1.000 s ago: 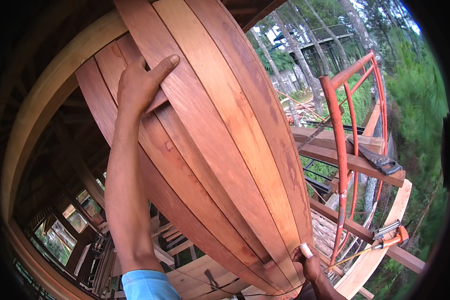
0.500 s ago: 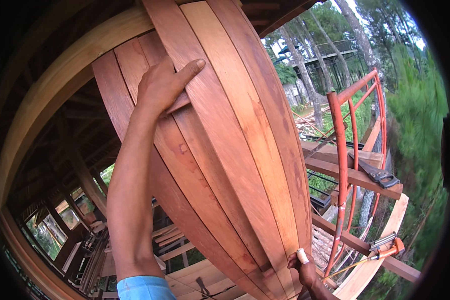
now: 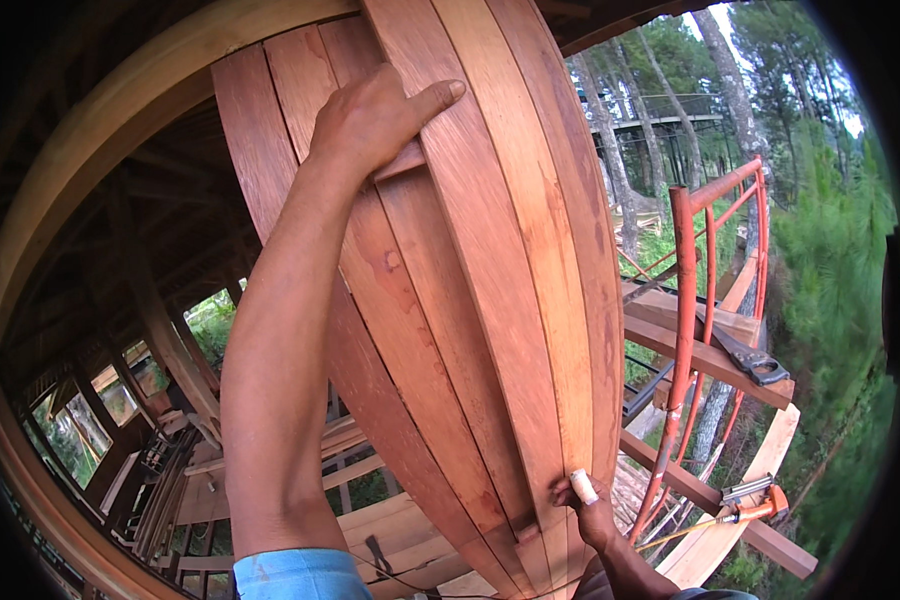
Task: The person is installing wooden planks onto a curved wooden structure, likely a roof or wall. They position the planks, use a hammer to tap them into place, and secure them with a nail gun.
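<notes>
A long reddish wooden plank [image 3: 500, 270] lies raised over a curved row of upright planks. My left hand [image 3: 375, 115] grips its upper left edge, with the thumb across its face and the fingers mostly hidden. Below that palm a small wood block [image 3: 402, 162] sticks out beside the plank. Low on the right, my right hand [image 3: 592, 508] has curled fingers against the planks near the raised plank's lower end. A white wrapping [image 3: 583, 486] covers one of its digits. Whatever those fingers hold, if anything, is hidden.
A red metal frame [image 3: 684, 300] stands at right, beside timbers carrying a handsaw [image 3: 748, 358]. An orange-handled tool [image 3: 765, 503] rests on a pale curved board [image 3: 735, 520]. Lower left are stacked boards [image 3: 390, 535]; a curved beam [image 3: 100, 130] arches overhead.
The whole view has shifted, so the planks and my left hand appear farther right. My left hand keeps its hold. My right hand sits slightly higher and nearer the raised plank.
</notes>
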Demonstrator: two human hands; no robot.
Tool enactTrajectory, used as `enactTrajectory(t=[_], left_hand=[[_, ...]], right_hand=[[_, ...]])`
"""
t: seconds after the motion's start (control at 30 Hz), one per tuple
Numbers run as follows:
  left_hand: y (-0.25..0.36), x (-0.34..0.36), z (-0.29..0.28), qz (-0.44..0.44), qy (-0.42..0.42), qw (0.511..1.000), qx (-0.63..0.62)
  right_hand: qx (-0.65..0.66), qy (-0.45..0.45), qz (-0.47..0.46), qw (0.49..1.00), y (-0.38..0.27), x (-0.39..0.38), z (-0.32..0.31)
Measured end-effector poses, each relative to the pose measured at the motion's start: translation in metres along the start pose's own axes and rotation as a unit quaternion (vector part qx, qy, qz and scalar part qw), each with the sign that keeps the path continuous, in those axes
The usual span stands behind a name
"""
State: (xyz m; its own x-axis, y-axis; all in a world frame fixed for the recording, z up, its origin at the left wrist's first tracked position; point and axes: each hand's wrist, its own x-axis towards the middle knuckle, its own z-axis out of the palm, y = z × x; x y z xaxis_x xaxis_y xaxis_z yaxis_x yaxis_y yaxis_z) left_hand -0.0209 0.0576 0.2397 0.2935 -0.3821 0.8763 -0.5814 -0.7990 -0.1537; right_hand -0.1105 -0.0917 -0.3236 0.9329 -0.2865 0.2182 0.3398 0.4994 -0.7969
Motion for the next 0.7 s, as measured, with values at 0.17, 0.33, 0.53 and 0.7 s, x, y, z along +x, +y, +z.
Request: enactTrajectory(t=[0.17, 0.33, 0.53, 0.7], left_hand=[[0.0, 0.002, 0.002, -0.011, 0.007, 1.0, -0.008], [-0.009, 0.006, 0.012, 0.019, 0.039, 0.999, -0.021], [-0.007, -0.002, 0.011, 0.01, 0.002, 1.0, -0.019], [0.023, -0.023, -0.016, 0.062, 0.03, 0.995, -0.066]], right_hand=[[0.012, 0.014, 0.021, 1.0, 0.007, -0.011, -0.005], [0.014, 0.027, 0.028, 0.999, 0.006, -0.016, -0.013], [0.006, 0.028, 0.046, 0.999, 0.016, -0.018, -0.016], [0.023, 0.033, 0.083, 0.996, 0.035, -0.035, -0.021]])
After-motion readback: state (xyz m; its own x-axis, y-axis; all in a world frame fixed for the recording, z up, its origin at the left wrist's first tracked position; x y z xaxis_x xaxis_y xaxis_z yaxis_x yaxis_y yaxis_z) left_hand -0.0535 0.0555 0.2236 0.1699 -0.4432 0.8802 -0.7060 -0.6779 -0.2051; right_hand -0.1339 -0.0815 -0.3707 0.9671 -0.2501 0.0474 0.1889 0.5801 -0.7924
